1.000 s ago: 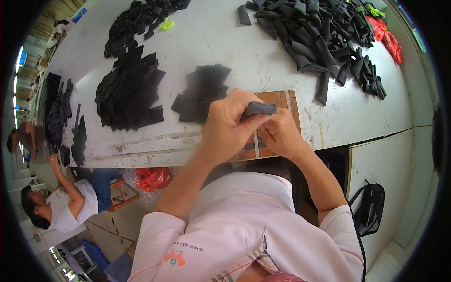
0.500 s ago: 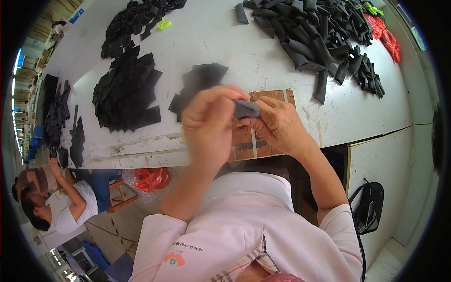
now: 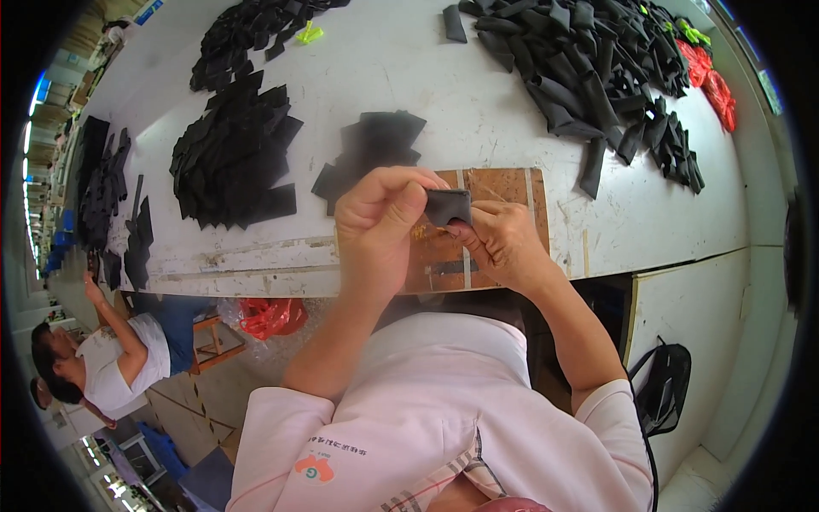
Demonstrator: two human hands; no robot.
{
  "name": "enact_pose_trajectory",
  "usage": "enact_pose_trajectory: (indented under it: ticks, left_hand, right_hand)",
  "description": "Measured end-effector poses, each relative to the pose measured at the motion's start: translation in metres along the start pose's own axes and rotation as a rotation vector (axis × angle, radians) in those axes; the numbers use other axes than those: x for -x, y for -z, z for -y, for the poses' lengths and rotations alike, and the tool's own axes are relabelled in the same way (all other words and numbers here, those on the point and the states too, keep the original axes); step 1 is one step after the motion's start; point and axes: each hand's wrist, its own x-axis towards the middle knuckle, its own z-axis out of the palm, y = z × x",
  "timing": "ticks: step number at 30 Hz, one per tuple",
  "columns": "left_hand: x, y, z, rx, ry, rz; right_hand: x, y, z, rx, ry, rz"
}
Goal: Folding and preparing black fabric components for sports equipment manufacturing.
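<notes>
Little dark-grey fabric piece (image 3: 447, 205) is pinched by left grip (image 3: 380, 220) and right grip (image 3: 507, 243), over a brown board (image 3: 502, 186).

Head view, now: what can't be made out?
All head view:
Small dark-grey fabric piece: left end, behind the bare left hand.
Brown rectangular board: central part, behind the bare right hand.
Flat black fabric stack: near right part, behind the left hand.
Loose black fabric pile, upper left: far end, cut off by the top edge.
</notes>
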Motion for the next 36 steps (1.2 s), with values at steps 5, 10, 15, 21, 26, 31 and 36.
enact_pose_trajectory:
  ticks: [5, 10, 15, 21, 26, 31, 36]
  left_hand:
    - [-0.030, 0.034, 0.017, -0.453, 0.068, -0.229]
    - [-0.082, 0.128, 0.083, -1.397, -0.030, -0.327]
    - [-0.086, 0.147, 0.094, -1.727, 0.207, -0.237]
    - [-0.090, 0.159, 0.097, -1.606, 0.308, -0.166]
    - [-0.082, 0.150, 0.097, -1.567, 0.244, -0.225]
    - [-0.083, 0.159, 0.102, -1.551, 0.258, -0.243]
    - [-0.077, 0.157, 0.102, -1.516, 0.062, -0.338]
  right_hand:
    - [-0.018, 0.041, 0.027, -0.359, -0.070, -0.058]
    - [-0.042, 0.068, -0.010, -1.251, -0.275, -0.437]
    - [0.000, 0.033, -0.032, -1.093, -0.616, -0.391]
    - [0.031, 0.000, -0.027, -1.014, -0.791, -0.277]
    - [0.031, -0.018, -0.016, -1.024, -0.701, -0.131]
    - [0.030, -0.023, -0.007, -0.946, -0.692, -0.040]
    - [0.030, -0.026, -0.004, -0.956, -0.682, -0.025]
